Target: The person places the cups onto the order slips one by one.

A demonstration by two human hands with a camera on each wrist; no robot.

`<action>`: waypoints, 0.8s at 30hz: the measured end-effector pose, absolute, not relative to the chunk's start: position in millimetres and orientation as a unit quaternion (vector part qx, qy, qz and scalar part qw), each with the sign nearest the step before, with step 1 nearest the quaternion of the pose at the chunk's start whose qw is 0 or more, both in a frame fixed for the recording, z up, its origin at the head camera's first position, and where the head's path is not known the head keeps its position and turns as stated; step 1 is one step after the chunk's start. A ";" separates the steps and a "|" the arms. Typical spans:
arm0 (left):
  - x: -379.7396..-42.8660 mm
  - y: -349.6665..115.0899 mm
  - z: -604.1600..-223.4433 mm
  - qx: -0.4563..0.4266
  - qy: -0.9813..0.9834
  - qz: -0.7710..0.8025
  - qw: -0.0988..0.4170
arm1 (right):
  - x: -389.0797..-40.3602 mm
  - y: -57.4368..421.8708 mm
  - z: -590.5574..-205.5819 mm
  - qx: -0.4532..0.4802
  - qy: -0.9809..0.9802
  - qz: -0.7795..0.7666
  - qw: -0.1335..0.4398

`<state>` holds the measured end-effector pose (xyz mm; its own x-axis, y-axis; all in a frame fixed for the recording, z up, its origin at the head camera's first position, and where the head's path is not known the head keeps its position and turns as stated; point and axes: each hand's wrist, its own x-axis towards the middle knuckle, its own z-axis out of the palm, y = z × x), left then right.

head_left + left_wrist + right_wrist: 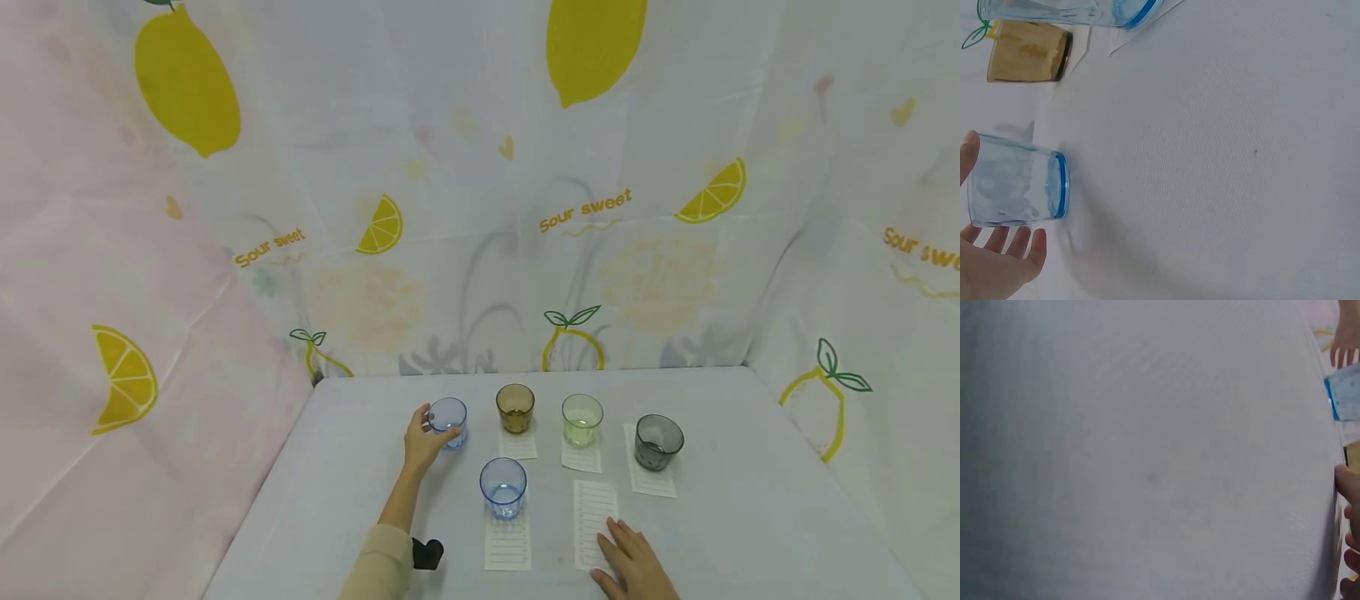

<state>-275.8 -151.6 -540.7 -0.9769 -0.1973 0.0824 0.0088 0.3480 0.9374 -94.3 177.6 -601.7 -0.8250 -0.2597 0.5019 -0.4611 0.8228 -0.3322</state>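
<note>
At the back left of the table, my left hand (422, 442) holds a blue glass (448, 423) between its thumb and fingers. In the left wrist view that blue glass (1019, 181) has the thumb at its rim and several fingertips along its other side. A second blue glass (503, 489) stands upright on a paper slip (507, 546) nearer the front. My right hand (636, 562) lies by a lined paper slip (596, 517), its relaxed fingers at the slip's right edge. At the right wrist view's edge, the right hand (1350, 487) is only partly visible.
Behind stand a brown glass (515, 408), a pale green glass (582, 421) and a grey glass (658, 442), each on a paper slip. A black heart-shaped piece (427, 554) shows beside the left sleeve (382, 562). A lemon-print curtain (480, 167) rises behind the white table (750, 533).
</note>
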 end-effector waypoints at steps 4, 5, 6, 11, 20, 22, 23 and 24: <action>-275.1 -152.5 -541.3 0.060 -0.818 -0.563 0.096 | -93.4 178.8 -600.1 0.177 -0.933 0.232 0.210; -274.9 -152.6 -541.6 0.061 -0.818 -0.564 0.096 | -93.2 179.2 -599.4 0.175 -0.934 0.235 0.204; -274.9 -152.7 -541.7 0.062 -0.818 -0.564 0.095 | -93.0 179.3 -598.2 0.173 -0.935 0.237 0.197; -273.7 -153.0 -542.6 0.059 -0.813 -0.571 0.093 | -92.2 179.4 -593.4 0.176 -0.936 0.240 0.185; -270.0 -153.8 -545.9 0.056 -0.799 -0.592 0.094 | -90.6 180.3 -590.8 0.184 -0.938 0.235 0.178; -270.1 -153.2 -546.7 0.057 -0.794 -0.598 0.096 | -91.6 181.3 -592.4 0.185 -0.938 0.226 0.185; -270.2 -152.8 -547.2 0.057 -0.792 -0.600 0.099 | -92.4 182.1 -594.0 0.186 -0.939 0.219 0.191; -270.1 -152.5 -547.5 0.058 -0.790 -0.601 0.101 | -93.1 182.8 -595.6 0.190 -0.937 0.212 0.201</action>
<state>-270.1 -152.5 -547.5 -0.9727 -0.2140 0.0898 0.0294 0.2700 0.9624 -93.1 182.8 -595.6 -0.8474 -0.2703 0.4570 -0.4408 0.8381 -0.3215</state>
